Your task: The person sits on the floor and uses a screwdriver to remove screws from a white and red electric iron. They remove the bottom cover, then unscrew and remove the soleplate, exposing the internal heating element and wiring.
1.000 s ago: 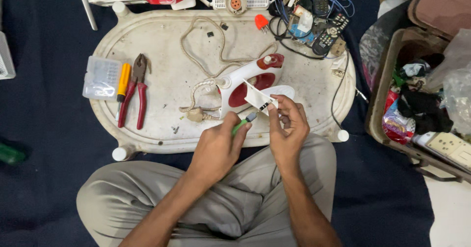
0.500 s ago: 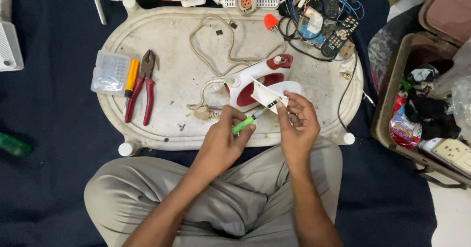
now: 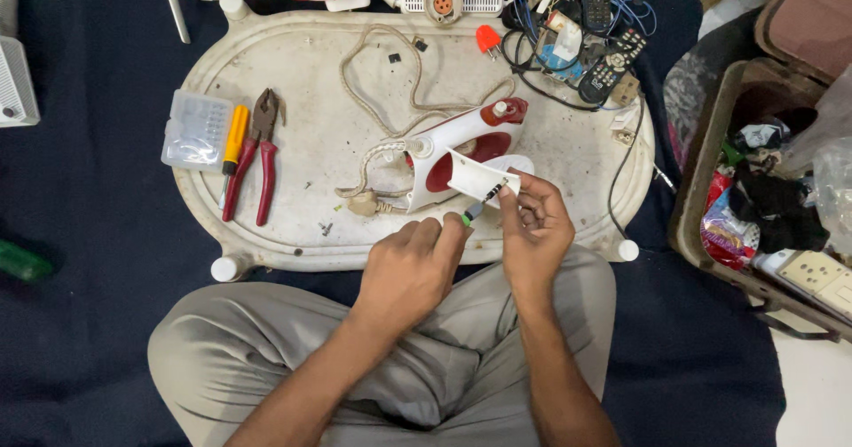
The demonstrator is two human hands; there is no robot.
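Screwdriver [image 3: 473,213] between hands, against iron [image 3: 461,150].

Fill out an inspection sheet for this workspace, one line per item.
Surface: white oval tray, stained, on dark blue cloth.
Job's things: red and white iron on its side; white cover piece; green-handled screwdriver.
Clutter: red pliers, yellow screwdriver, clear bit box, loose screws.
Hands: left hand grips the screwdriver; right hand holds the cover piece.
Cables: iron's braided cord looped on tray; tangled wires at top.
Surroundings: open box of oddments at right.
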